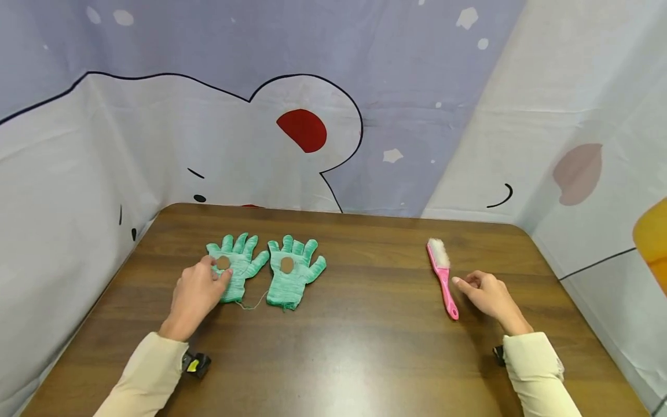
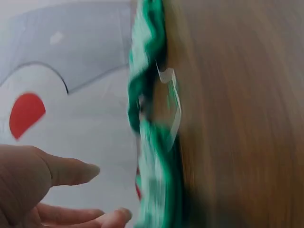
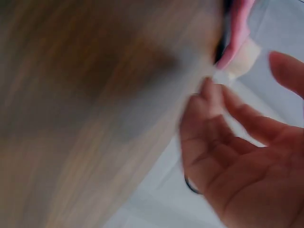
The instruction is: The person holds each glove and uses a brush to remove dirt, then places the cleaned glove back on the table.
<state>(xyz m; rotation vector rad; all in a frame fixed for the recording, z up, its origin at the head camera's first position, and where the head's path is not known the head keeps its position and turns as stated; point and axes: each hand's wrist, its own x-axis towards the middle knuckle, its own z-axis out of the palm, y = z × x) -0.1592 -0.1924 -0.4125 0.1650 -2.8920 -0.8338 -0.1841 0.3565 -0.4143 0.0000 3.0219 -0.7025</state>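
Two green knit gloves (image 1: 288, 288) lie side by side on the wooden table, fingers pointing away, a thin thread running between their cuffs. Each bears a flat brown disc (image 1: 287, 265) on its face. Over the left-hand glove hovers my left hand (image 1: 195, 292), thumb and fingers apart with nothing between them; the left wrist view has the fingers beside the blurred glove (image 2: 159, 180). A pink-handled brush (image 1: 444, 284) with white bristles lies at the right. Just right of its handle is my right hand (image 1: 487, 295), fingers loosely bent and holding nothing.
The brown wooden table (image 1: 354, 347) has rounded far corners. Behind it and along both sides hangs a printed cloth (image 1: 396, 116). A yellow-orange object (image 1: 653, 243) shows at the right edge of the head view.
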